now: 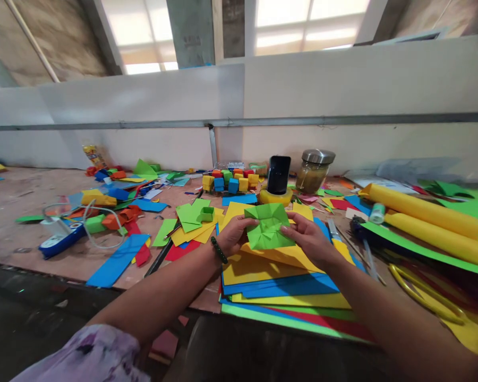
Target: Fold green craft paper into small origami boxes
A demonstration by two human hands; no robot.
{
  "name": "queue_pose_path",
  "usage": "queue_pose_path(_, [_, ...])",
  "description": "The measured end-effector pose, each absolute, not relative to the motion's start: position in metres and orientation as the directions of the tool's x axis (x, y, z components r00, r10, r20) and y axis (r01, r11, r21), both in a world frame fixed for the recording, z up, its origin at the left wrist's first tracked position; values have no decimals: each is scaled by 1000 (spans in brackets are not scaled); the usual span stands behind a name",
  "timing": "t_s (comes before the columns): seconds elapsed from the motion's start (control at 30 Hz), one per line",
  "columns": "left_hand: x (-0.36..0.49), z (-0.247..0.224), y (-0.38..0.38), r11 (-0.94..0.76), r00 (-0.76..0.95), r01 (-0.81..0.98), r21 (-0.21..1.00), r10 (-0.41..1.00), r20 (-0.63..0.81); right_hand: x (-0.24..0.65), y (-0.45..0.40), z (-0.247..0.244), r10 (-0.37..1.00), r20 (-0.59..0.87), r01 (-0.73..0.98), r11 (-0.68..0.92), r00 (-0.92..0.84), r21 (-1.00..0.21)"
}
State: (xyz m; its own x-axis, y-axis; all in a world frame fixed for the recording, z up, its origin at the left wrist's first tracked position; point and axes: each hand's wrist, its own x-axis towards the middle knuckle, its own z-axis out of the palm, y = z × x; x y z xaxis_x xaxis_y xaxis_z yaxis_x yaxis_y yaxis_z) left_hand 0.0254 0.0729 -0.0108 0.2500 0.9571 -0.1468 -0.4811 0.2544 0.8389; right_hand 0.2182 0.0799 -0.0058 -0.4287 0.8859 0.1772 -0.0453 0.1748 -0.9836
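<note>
A creased sheet of green paper [267, 225] is stretched between my two hands, its fold lines running across the middle. My left hand [239, 233], with a dark beaded bracelet at the wrist, pinches its left edge. On the right edge my right hand [307, 236] grips it between thumb and fingers. Below lies a stack of yellow [255, 273], blue and green paper sheets at the table's front edge. Just left of the hands, a small green paper box [207, 214] rests on green and yellow paper pieces.
Folded paper cubes [231, 181] stand in rows at the back. A phone [278, 175] leans upright on a yellow tape roll [274, 196], beside a glass jar [314, 171]. Yellow-handled scissors [426, 294] and paper rolls [426, 209] lie right; a blue-white power strip [61, 237] sits left.
</note>
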Motion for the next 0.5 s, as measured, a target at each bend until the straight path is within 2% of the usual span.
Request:
queue_pose_path(0.07, [27, -13, 71, 277, 301, -459, 844, 942, -145, 218, 81, -10, 915, 218, 1, 232, -341, -973])
queue_pose_path(0.13, [30, -14, 68, 322, 321, -428, 845, 928, -191, 218, 81, -14, 913, 346, 127, 378, -217, -917])
queue_pose_path(0.2, [34, -13, 64, 352, 296, -397, 848, 923, -245, 220, 81, -14, 832, 530, 336, 552, -161, -763])
queue_pose_path(0.27, [37, -10, 60, 338, 272, -391, 856, 931, -244, 222, 80, -12, 718, 664, 525, 654, -206, -545])
queue_pose_path(0.33, [38, -8, 58, 303, 258, -407, 862, 943, -210, 224, 78, -8, 643, 714, 633, 681, -276, -368])
queue_pose_path(0.37, [38, -7, 58, 290, 255, -414, 863, 947, -196, 224, 77, -6, 632, 716, 662, 676, -296, -323])
queue_pose_path(0.43, [37, -6, 57, 266, 248, -415, 870, 953, -173, 223, 74, -4, 659, 680, 680, 660, -321, -318])
queue_pose_path(0.5, [36, -7, 58, 238, 253, -408, 881, 957, -142, 219, 70, -4, 717, 619, 655, 640, -321, -401])
